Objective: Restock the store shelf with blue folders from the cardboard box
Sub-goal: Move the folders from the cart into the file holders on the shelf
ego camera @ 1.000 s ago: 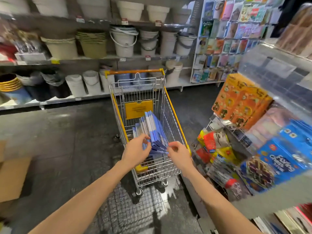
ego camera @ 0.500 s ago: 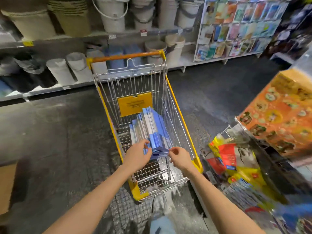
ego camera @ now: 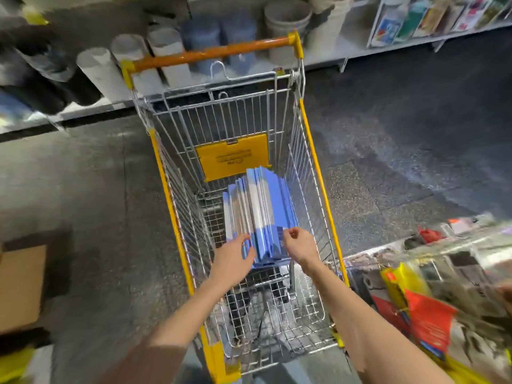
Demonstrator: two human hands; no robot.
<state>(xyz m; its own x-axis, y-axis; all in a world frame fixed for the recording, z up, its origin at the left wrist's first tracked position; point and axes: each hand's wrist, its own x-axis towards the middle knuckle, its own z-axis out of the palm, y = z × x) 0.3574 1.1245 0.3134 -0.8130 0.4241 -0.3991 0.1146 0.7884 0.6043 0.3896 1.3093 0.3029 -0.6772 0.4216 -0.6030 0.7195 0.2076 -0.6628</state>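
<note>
A stack of blue folders [ego camera: 261,214] stands on edge inside a wire shopping cart [ego camera: 313,173] with yellow trim and an orange handle. My left hand [ego camera: 232,261] lies against the near left side of the stack, fingers mostly straight and touching the folders. My right hand [ego camera: 300,245] is at the near right corner of the stack, fingers curled and pinching the edge of the outer folder. A piece of a cardboard box [ego camera: 19,284] shows at the left edge on the floor.
White and grey buckets [ego camera: 286,20] fill low shelves beyond the cart. A card rack [ego camera: 432,18] stands at the back right. Packaged goods on a shelf [ego camera: 432,306] crowd the right side, close to the cart. Dark floor lies on both sides.
The view has tilted down and closer to the cart. My hands stayed at the near end of the folder stack; the left hand's fingers have straightened against it.
</note>
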